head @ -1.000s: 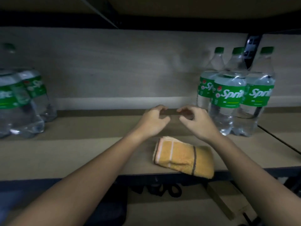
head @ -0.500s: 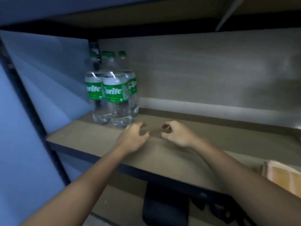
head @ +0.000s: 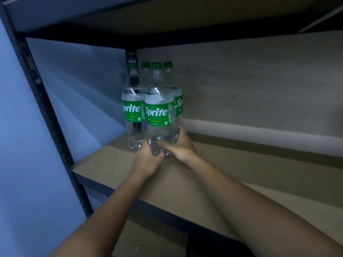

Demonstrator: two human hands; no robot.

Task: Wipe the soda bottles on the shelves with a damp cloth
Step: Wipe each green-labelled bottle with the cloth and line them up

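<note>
Several clear Sprite bottles with green caps and green labels stand in a tight group at the back left corner of the wooden shelf (head: 259,175). The front Sprite bottle (head: 160,112) is gripped at its base from both sides. My left hand (head: 146,160) wraps the lower left of it, and my right hand (head: 181,143) wraps the lower right. Another Sprite bottle (head: 132,108) stands just left of it, and two more show behind. The cloth is out of view.
A dark metal upright (head: 55,127) frames the shelf's left edge, with a blue wall (head: 24,164) beyond it. The shelf above (head: 185,19) hangs close over the bottle caps. A pale back panel (head: 259,86) closes the rear.
The view swung left, away from the orange cloth and the right-hand bottles. Both hands moved forward from the bare shelf and closed around the front bottle's base.
</note>
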